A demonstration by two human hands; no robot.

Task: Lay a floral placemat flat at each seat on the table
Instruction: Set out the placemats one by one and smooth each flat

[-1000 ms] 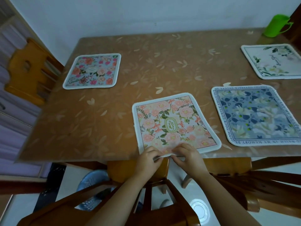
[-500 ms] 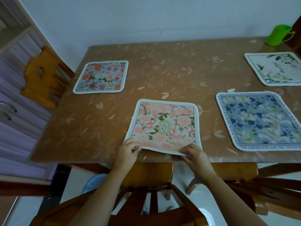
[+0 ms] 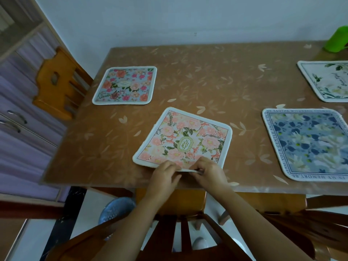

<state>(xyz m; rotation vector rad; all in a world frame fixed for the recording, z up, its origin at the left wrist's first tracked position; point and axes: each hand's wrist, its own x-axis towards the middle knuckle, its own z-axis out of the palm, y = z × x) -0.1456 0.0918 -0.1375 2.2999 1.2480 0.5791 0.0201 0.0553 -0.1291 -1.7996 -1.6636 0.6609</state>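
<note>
Both hands have drawn back together at the near edge of the pink placemat, which has turned to sit askew on the table.

Head view: the left hand (image 3: 163, 174) and right hand (image 3: 208, 171) sit side by side, fingers curled shut on the near hem of the pink placemat (image 3: 185, 139), which is lifted slightly off the table (image 3: 207, 76) there while the rest lies flat, rotated with one corner pointing away. A red-flowered placemat (image 3: 125, 85) lies flat near the far left corner, beside a wooden chair (image 3: 56, 81). A blue placemat (image 3: 307, 144) lies flat to the right, well apart from the pink one, and a white placemat (image 3: 327, 81) sits beyond it, cut off by the frame edge. A green cup (image 3: 337, 41) stands at the far right corner.
</note>
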